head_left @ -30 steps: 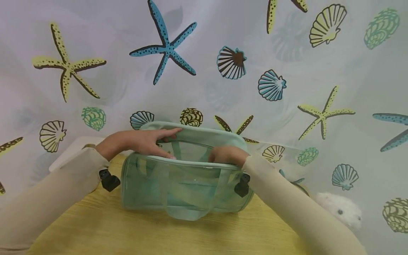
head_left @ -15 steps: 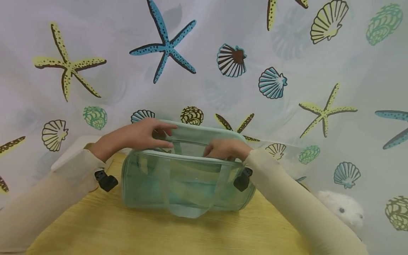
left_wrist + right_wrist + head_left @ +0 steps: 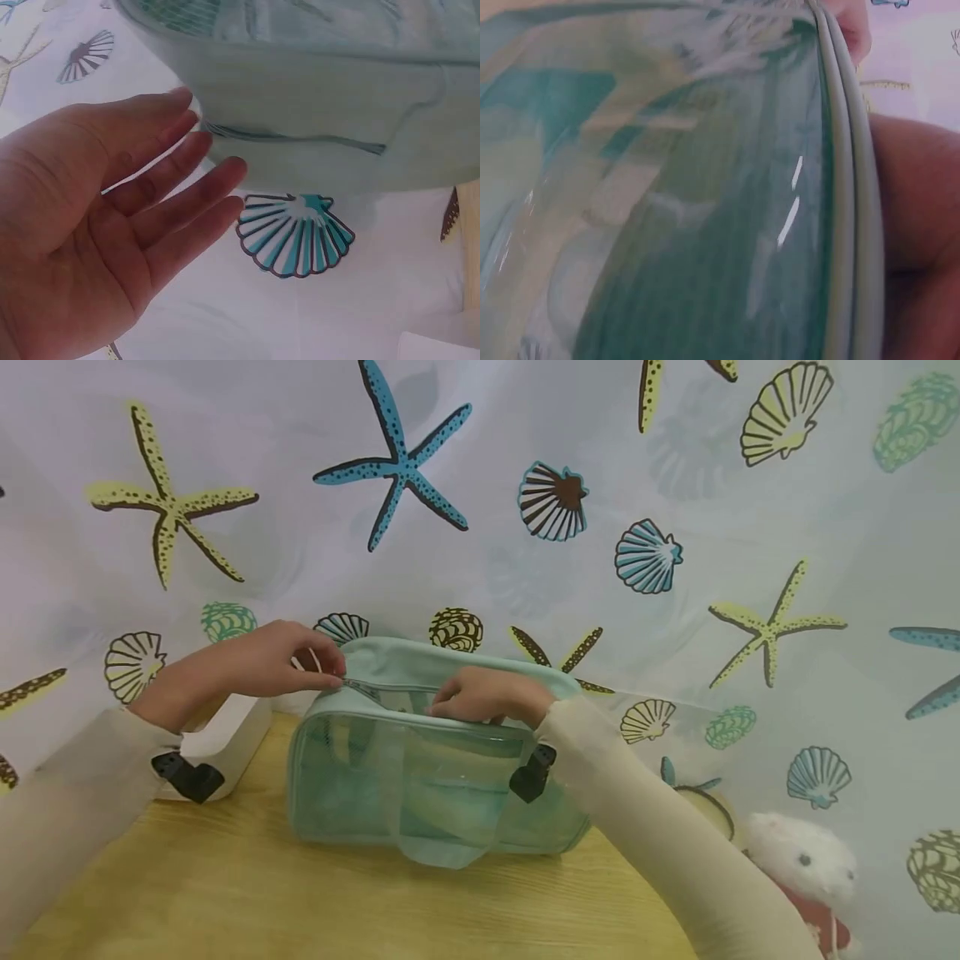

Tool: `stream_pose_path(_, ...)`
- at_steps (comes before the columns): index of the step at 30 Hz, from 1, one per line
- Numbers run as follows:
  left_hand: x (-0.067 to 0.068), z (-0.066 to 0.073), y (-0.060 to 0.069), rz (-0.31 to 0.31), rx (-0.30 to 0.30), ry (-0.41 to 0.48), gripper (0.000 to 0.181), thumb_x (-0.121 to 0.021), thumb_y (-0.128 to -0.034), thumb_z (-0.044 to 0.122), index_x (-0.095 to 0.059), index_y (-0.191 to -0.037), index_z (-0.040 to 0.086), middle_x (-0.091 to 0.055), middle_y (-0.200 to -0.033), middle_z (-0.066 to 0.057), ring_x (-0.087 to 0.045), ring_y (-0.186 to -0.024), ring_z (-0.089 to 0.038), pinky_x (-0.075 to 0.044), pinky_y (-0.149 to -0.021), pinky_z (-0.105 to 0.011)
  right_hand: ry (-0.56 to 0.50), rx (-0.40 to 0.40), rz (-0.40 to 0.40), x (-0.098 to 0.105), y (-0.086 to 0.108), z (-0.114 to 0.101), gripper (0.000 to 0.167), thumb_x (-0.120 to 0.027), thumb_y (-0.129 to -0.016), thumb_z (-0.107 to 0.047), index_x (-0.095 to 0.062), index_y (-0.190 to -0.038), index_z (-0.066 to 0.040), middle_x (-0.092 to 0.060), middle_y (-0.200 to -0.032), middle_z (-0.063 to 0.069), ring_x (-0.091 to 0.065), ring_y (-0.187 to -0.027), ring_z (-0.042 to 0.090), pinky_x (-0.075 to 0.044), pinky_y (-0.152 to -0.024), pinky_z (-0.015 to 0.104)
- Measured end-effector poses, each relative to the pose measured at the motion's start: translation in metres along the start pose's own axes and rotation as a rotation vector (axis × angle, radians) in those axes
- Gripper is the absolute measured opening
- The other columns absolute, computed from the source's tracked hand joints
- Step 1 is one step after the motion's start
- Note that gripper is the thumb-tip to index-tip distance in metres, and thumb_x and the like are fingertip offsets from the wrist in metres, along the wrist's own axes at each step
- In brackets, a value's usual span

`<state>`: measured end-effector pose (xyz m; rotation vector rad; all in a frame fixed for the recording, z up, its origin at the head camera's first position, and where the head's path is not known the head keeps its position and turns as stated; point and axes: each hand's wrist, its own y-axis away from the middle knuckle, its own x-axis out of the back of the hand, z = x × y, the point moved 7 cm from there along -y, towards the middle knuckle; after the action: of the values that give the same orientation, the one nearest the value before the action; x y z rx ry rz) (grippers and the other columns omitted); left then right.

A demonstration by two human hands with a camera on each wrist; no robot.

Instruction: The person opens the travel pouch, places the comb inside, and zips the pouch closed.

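Note:
A see-through bag with pale green trim [image 3: 352,785] stands upright on the table, its zipped top partly spread and a strap hanging down the front. At the left end of the zipper is my left hand [image 3: 262,660], thumb and fingertips at the bag's corner; in the left wrist view the fingers of this hand [image 3: 112,202] are loosely bent beside the bag's end [image 3: 315,112]. My right hand [image 3: 491,693] has its fingers curled at the front rim of the opening. The right wrist view shows the hand [image 3: 922,202] behind the rim [image 3: 855,180], its fingertips hidden.
A white box [image 3: 240,735] sits left of the bag on the wooden table [image 3: 315,902]. A white plush toy with red below [image 3: 802,860] is at the right, near a round-rimmed object [image 3: 712,810]. A curtain with shells and starfish [image 3: 480,410] hangs behind.
My left hand has moved left, from over the opening to the bag's left corner. My right hand has shifted left along the rim. The opening looks narrower.

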<state>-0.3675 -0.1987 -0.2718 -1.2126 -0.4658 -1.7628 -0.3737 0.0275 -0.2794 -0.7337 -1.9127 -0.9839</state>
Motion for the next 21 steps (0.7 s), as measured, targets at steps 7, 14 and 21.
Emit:
stream_pose_path(7,0.002,-0.007,-0.008,-0.073,-0.003,0.069,0.013,-0.075,-0.0955,0.021,-0.075,-0.104,0.011,-0.074,-0.105,-0.002,-0.072,-0.097,-0.019,-0.059,-0.079,-0.032,-0.017,-0.065,-0.005,-0.001,-0.021,-0.030,0.047,-0.050,-0.106,-0.050,-0.059,-0.146,-0.026,-0.062,-0.145,-0.003,-0.063,-0.126,0.020,-0.055,-0.102,0.047)
stream_pose_path(14,0.002,-0.009,-0.011,-0.082,-0.031,0.079,0.007,-0.074,-0.0962,0.017,-0.076,-0.099,0.012,-0.075,-0.099,-0.001,-0.072,-0.093,-0.016,-0.057,-0.078,-0.026,0.038,-0.040,-0.002,0.001,-0.040,-0.061,0.044,-0.045,-0.108,-0.048,-0.067,-0.128,-0.016,-0.065,-0.131,-0.001,-0.064,-0.115,0.017,-0.056,-0.096,0.042)
stream_pose_path(21,-0.005,-0.001,-0.003,-0.068,-0.055,0.045,0.006,-0.065,-0.1021,0.014,-0.069,-0.103,0.009,-0.070,-0.102,-0.003,-0.069,-0.095,-0.017,-0.056,-0.080,-0.034,0.009,-0.028,0.024,-0.003,-0.046,-0.065,0.041,-0.051,-0.108,-0.045,-0.055,-0.078,-0.017,-0.045,-0.074,-0.005,-0.048,-0.070,0.011,-0.044,-0.066,0.029)
